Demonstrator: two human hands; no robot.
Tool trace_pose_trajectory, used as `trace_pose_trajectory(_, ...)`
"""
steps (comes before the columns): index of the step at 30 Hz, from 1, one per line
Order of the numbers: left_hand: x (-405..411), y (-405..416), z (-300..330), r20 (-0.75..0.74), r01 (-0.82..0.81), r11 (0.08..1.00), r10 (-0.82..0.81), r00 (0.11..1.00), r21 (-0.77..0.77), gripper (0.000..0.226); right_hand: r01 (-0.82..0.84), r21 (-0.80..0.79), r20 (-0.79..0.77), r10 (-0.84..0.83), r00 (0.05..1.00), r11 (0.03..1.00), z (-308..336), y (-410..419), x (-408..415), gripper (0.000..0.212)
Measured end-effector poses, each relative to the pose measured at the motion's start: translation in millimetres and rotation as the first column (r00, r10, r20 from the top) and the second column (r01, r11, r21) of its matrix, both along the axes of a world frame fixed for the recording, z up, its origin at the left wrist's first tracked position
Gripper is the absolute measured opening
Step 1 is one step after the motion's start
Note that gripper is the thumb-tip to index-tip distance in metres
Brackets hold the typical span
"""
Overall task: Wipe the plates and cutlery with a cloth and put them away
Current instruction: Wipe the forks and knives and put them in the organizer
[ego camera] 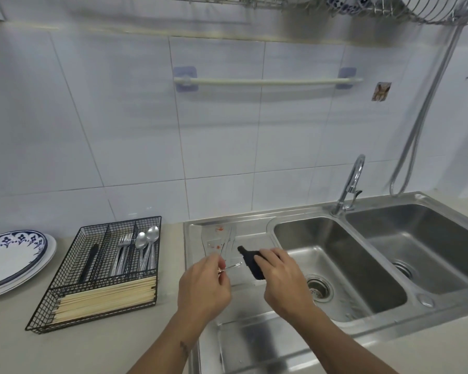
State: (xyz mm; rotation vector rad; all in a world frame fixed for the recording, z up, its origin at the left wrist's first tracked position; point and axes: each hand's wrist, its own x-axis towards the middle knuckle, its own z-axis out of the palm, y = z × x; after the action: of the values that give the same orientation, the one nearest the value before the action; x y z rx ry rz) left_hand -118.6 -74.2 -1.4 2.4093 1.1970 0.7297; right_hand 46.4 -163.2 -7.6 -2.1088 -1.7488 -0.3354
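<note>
My left hand point(204, 283) pinches the end of a thin metal piece of cutlery point(233, 265) over the steel draining board point(227, 333); which kind I cannot tell. My right hand point(283, 276) grips a dark cloth point(250, 261) just right of that piece. More cutlery point(219, 240) with red stains lies on the draining board behind my hands. A black wire cutlery tray point(73, 265) on the counter holds forks, spoons point(146, 248), a black-handled utensil and several chopsticks point(106, 299). Blue-patterned plates point(14, 255) are stacked at the far left.
A double steel sink point(368, 265) with a tap point(353, 182) fills the right side. A wire dish rack point(389, 6) hangs overhead with a patterned dish in it. A white rail point(265, 81) is fixed to the tiled wall.
</note>
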Motion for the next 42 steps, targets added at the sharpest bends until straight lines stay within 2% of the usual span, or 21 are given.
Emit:
trace_pose_trajectory(3,-7,3,-11,-0.005,0.020,0.999,-0.020,1.000,0.045,0.010,0.059,0.052,-0.031,-0.057,0.998,0.997,3,-6,10,0.054)
trace_pose_trajectory(8,-6,4,-18,-0.046,0.055,0.994,-0.050,0.998,0.098,0.018,-0.077,0.064,0.019,0.076,0.997,0.995,-1,-5,-5,0.052)
trace_pose_trajectory(10,-2,3,-14,-0.081,0.056,0.997,-0.051,0.995,0.057,0.020,-0.068,0.030,0.023,0.067,0.997,0.997,-8,-4,-8,0.055)
trace_pose_trajectory(14,2,-1,-6,-0.074,0.059,0.996,-0.064,0.995,-0.069,0.018,0.049,0.027,-0.104,-0.046,0.993,0.998,-7,-7,-7,0.060)
trace_pose_trajectory(18,3,-6,-1,0.024,0.042,0.990,-0.039,0.999,-0.138,0.016,-0.037,0.094,-0.020,0.039,0.999,0.995,-4,-2,-12,0.061)
trace_pose_trajectory(22,3,-7,2,-0.016,0.036,0.974,-0.041,0.999,-0.223,0.017,0.020,0.060,-0.071,-0.015,0.997,0.998,-8,-4,-12,0.064)
trace_pose_trajectory(24,2,-6,1,-0.054,0.046,0.955,-0.064,0.996,-0.292,0.017,0.000,0.100,-0.087,0.009,0.996,0.995,-6,-5,-17,0.060)
trace_pose_trajectory(27,1,-3,-4,-0.128,0.024,0.924,-0.079,0.989,-0.382,0.021,0.056,0.214,-0.187,-0.015,0.982,0.975,7,1,-17,0.055)
trace_pose_trajectory(29,2,-2,-3,-0.092,0.020,0.893,-0.068,0.993,-0.450,0.024,0.027,0.241,-0.177,0.016,0.984,0.970,14,6,-17,0.054)
trace_pose_trajectory(33,5,4,12,0.054,0.049,0.867,-0.025,0.998,-0.496,0.024,-0.121,0.121,0.069,0.113,0.991,0.985,0,6,-29,0.062)
trace_pose_trajectory(38,-3,8,19,0.065,0.043,0.873,-0.013,0.998,-0.485,0.025,-0.116,-0.019,0.047,0.117,0.992,0.993,-18,8,-31,0.082)
trace_pose_trajectory(42,-7,10,15,0.083,0.062,0.867,-0.024,0.996,-0.495,0.029,-0.117,-0.039,0.021,0.118,0.993,0.992,-28,10,-40,0.078)
